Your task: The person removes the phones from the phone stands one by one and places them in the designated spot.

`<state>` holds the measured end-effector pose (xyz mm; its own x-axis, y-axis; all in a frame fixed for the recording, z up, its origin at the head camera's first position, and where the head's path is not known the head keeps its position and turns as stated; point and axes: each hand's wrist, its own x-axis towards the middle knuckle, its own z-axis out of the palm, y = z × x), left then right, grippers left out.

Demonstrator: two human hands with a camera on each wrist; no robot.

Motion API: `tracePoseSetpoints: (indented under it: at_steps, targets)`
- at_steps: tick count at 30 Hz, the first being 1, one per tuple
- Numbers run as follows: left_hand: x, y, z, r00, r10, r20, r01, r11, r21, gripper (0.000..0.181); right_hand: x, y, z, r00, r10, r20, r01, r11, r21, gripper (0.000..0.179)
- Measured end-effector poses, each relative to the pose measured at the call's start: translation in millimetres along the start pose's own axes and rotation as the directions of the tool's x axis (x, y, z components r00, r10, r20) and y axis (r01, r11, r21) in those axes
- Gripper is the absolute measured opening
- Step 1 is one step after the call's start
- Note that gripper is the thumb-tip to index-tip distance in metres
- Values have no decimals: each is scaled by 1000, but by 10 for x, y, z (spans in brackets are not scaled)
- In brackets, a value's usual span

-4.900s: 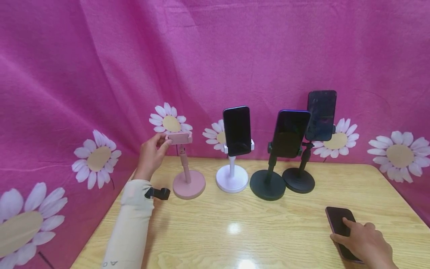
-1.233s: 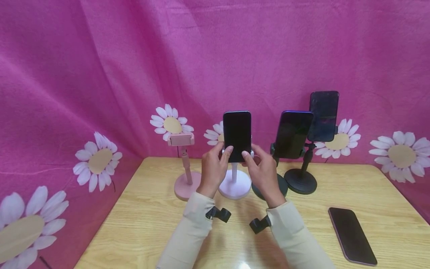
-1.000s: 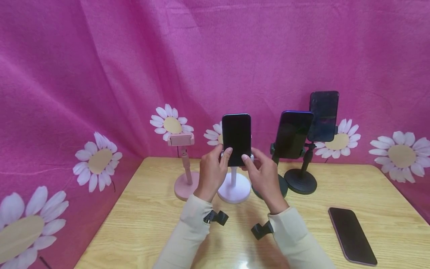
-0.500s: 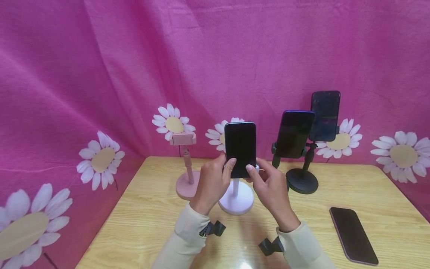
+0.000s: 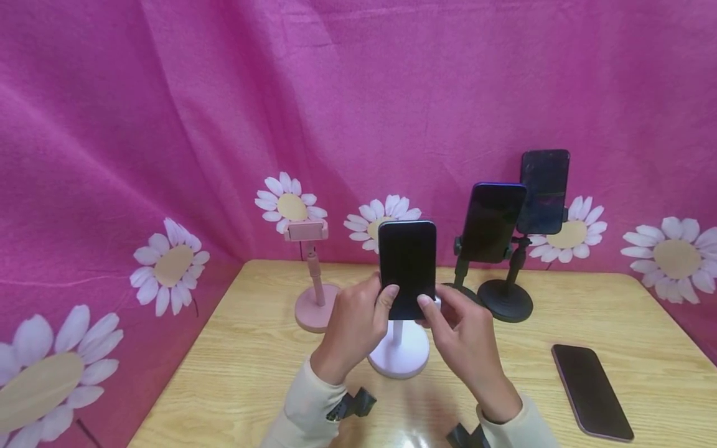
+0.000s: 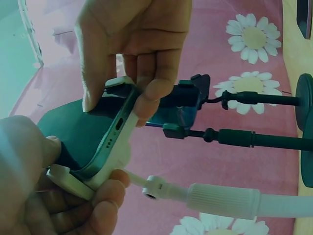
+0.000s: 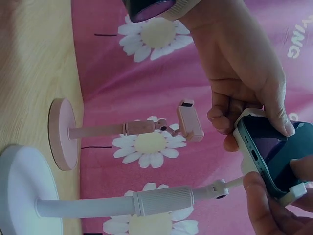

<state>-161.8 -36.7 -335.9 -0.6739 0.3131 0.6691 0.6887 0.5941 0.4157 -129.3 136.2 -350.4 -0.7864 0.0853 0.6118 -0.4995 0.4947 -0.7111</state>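
Upright in the white phone stand's clamp sits a phone (image 5: 407, 264) with a dark screen. Its lower left side is gripped by my left hand (image 5: 355, 323), thumb over the screen edge and fingers behind. Opposite, my right hand (image 5: 467, 336) pinches the lower right side in the same way. In both wrist views the fingers curl round the clamp's white holder (image 7: 296, 192) as well as the phone's bottom end. The round base (image 5: 399, 358) of the white stand (image 6: 220, 199) is partly covered by the hands in the head view.
A pink phone stand (image 5: 318, 308) without a phone is behind my left hand. At the back right, a dark green stand bears a blue-edged phone (image 5: 493, 224), and a black stand (image 5: 505, 298) bears another phone (image 5: 544, 190). One phone (image 5: 592, 392) lies flat at the right.
Earlier my left hand was at the pink stand and my right on the lying phone. Both hands then took the white stand's phone, and stand and phone have moved toward me, nearer the front.
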Motion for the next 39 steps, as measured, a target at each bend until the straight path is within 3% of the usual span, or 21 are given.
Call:
tracePoseSetpoints:
  at_steps: [6, 14, 21, 26, 31, 39]
  targets:
    - [-46, 63, -43, 1000, 4, 30, -4, 1000, -12, 24, -54, -40, -43, 1000, -4, 2, 4, 1000, 0, 17]
    - [-67, 80, -47, 1000, 16, 11, -16, 1000, -15, 22, -50, -45, -85, 999, -39, -12, 37, 996, -86, 17]
    - [-65, 74, -51, 1000, 0, 30, 1, 999, -49, 25, -28, -64, -94, 1000, -29, 6, 30, 992, -123, 20]
    - [-66, 74, -48, 999, 23, 27, -22, 999, -35, 26, -2, -165, -57, 998, -57, -15, 56, 997, -53, 56]
    - [-67, 71, -52, 999, 21, 47, -20, 1000, -16, 24, 42, -323, 62, 986, -125, -113, 128, 992, 18, 96]
    - [-67, 24, -129, 990, -19, 137, 37, 991, -130, 25, 91, -458, 329, 943, -203, -265, 213, 977, 10, 100]
